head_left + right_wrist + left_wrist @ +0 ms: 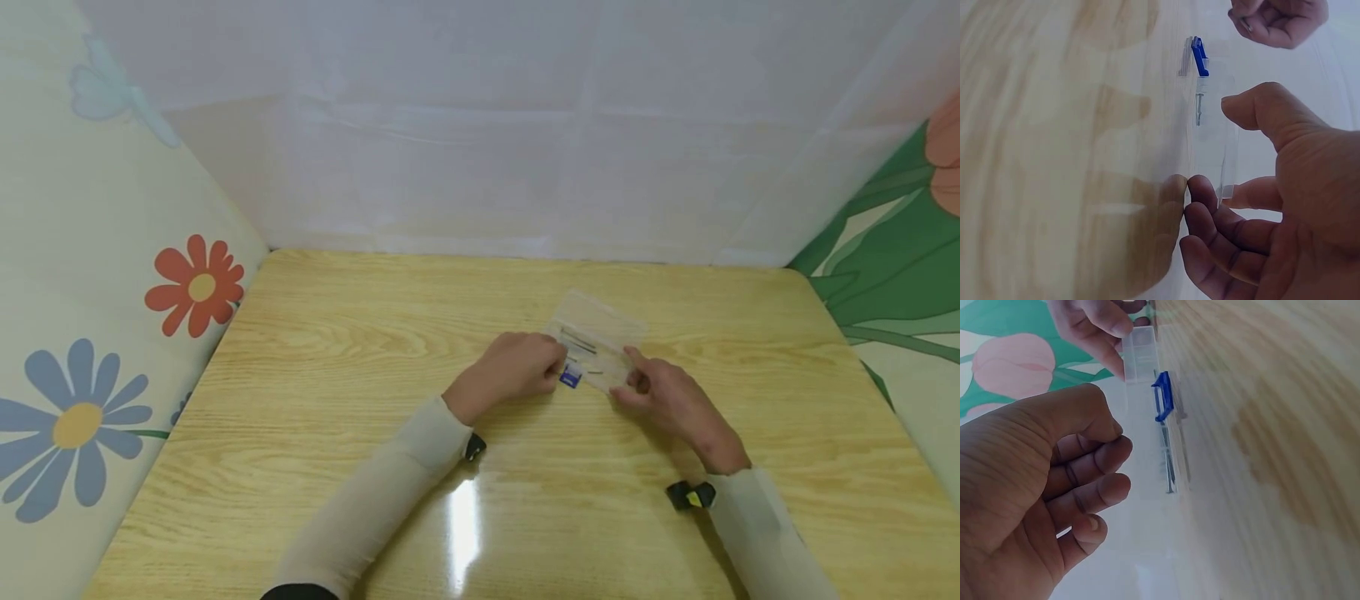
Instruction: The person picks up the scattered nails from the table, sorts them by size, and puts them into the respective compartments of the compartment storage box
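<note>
A clear plastic compartment box [613,363] lies on the table with its transparent lid [596,310] raised at the back. A blue latch [571,377] sits at its front. Thin metal pieces like nails or screws [1169,469] lie inside. Beside the box's left end is my left hand [517,364], its fingers curled; in the right wrist view a small dark metal piece [1245,24] shows between its fingertips, too small to identify. My right hand [678,404] holds the box's right end between thumb and fingers, the index fingertip against the corner.
The wood-grain table [337,317] extends around the box on all sides. A white cloth wall [450,167] stands behind it. Flower-printed panels [198,287] rise at the left and right edges. Dark wrist-worn devices [690,496] sit at both cuffs.
</note>
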{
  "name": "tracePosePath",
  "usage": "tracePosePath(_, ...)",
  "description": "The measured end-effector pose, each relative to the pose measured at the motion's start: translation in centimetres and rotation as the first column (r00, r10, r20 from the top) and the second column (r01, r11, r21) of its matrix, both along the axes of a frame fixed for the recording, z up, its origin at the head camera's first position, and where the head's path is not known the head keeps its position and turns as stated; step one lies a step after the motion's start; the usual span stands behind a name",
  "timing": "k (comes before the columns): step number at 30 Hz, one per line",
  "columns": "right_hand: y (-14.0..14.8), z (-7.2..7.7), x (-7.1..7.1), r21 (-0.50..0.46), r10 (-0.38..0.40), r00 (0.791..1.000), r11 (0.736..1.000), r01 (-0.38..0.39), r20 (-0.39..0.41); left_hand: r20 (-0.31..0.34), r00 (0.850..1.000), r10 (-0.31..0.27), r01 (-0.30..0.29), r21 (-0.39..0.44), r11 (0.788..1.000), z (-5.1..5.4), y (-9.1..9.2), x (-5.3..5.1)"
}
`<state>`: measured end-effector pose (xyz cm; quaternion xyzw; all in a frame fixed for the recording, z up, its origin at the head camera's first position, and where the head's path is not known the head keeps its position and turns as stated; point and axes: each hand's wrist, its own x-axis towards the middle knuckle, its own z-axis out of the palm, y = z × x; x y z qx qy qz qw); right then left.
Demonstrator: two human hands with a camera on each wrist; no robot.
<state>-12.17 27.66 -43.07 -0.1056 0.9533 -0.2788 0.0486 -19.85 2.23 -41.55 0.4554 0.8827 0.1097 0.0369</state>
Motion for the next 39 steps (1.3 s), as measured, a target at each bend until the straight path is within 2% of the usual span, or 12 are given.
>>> tracePosePath(7, 0.1, 0.0, 0.1, -0.010, 0.005, 1.000, 1.000, -0.005, -0.001, 0.009, 1.000, -0.002, 0.002, -0.004, 1.000, 0.2, 1.7, -0.3)
tracePosePath(16, 0.1, 0.2, 0.2, -0.003, 0.010, 1.000, 1.000, -0.010, 0.003, 0.024, 1.000, -0.009, 0.009, 0.004, 1.000, 0.0, 3.6, -0.5)
tracePosePath(25, 0.0, 0.2, 0.1, -0.005, 0.015, 1.000, 1.000, -0.015, 0.005, 0.022, 1.000, -0.014, 0.013, 0.032, 0.999, 0.0, 4.9, -0.9)
tracePosePath(39, 0.1, 0.2, 0.0, -0.009, 0.018, 1.000, 1.000, -0.017, 0.017, 0.031, 1.000, -0.002, 0.002, -0.010, 1.000, 0.5, 6.1, -1.0)
